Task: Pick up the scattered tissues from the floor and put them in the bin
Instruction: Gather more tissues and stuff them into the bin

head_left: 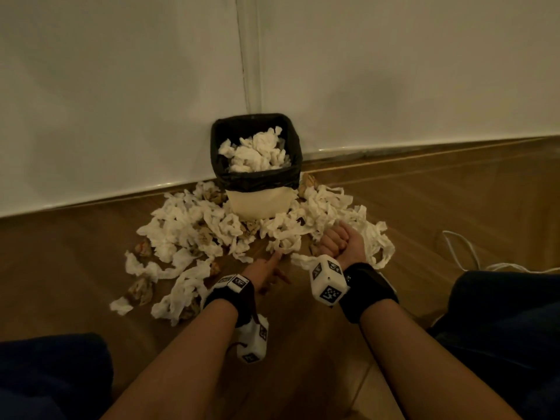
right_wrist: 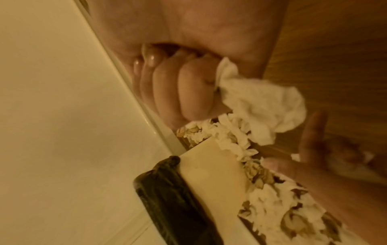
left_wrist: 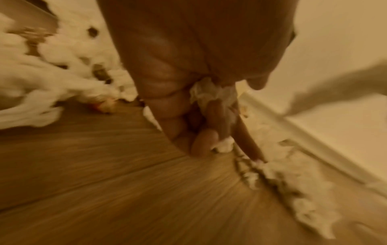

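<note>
A cream bin (head_left: 259, 204) with a black liner (head_left: 257, 180) stands against the wall, partly filled with white tissues (head_left: 257, 153). Scattered tissues (head_left: 188, 225) ring it on the wooden floor. My right hand (head_left: 338, 242) is a fist just right of the bin's base and grips a white tissue wad (right_wrist: 261, 102). My left hand (head_left: 268, 272) hovers low over the floor in front of the bin. Its index finger points at a tissue (head_left: 283, 247), while its other fingers curl round a small tissue (left_wrist: 211, 92). The left wrist view is blurred.
Brownish crumpled scraps (head_left: 144, 248) lie among the tissues. A white cable (head_left: 463, 253) trails on the floor at the right. The white wall (head_left: 121, 86) stands right behind the bin. My knees in dark trousers (head_left: 509, 328) frame both lower corners.
</note>
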`<state>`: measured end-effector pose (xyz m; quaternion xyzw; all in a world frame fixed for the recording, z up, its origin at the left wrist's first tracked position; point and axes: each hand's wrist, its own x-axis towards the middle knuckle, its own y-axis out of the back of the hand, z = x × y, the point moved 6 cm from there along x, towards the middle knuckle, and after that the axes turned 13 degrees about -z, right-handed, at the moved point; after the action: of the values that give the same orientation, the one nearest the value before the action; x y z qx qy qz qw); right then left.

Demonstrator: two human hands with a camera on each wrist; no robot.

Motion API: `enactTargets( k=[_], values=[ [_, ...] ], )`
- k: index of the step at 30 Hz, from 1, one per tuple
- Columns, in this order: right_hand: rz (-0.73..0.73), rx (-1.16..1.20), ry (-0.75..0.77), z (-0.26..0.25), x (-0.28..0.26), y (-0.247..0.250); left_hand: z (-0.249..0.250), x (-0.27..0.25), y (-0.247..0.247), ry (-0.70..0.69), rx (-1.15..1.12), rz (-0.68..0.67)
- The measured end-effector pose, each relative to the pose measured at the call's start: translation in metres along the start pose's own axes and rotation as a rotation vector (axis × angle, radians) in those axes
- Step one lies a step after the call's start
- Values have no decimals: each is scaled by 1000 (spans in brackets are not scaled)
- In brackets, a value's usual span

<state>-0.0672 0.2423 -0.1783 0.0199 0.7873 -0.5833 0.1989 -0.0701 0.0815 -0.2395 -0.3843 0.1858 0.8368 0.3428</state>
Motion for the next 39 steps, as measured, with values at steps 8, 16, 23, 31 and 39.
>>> enactTargets(
  k=[8, 16, 23, 31, 39],
  values=[
    [28, 25, 115, -14, 3, -14, 58, -14, -13, -304, -200, -82],
    [157, -317, -159, 14, 18, -24, 103, -23, 15, -410, 209, 14],
    [-16, -736, -417, 43, 43, -60, 144, -48, 64, -391, 725, 316],
    [11, -1110, -274, -12, 88, -125, 188, -84, 159, -441, 542, 567],
    [225, -1959, 45, -53, 147, -199, 215, -69, 191, -491, 416, 706]
  ],
)
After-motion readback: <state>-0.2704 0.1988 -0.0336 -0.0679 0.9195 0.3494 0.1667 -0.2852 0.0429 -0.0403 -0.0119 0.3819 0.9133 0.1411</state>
